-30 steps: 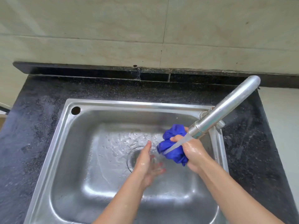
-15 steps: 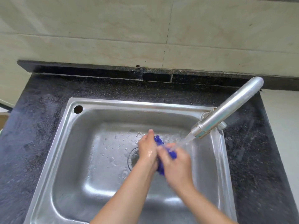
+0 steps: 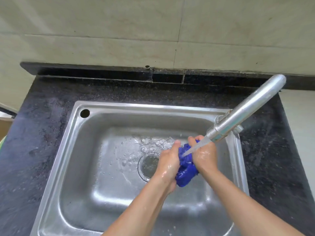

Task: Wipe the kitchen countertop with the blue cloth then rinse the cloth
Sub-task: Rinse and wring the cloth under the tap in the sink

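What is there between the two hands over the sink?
The bunched blue cloth, gripped by left hand and right hand, under water from the tap; head view.

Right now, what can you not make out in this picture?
Head view only.
Blue cloth: partly hidden between left hand and right hand.
Drain: right part behind the left hand.
Sink: near rim cut off by the bottom edge.
Faucet: base mostly hidden behind its spout.
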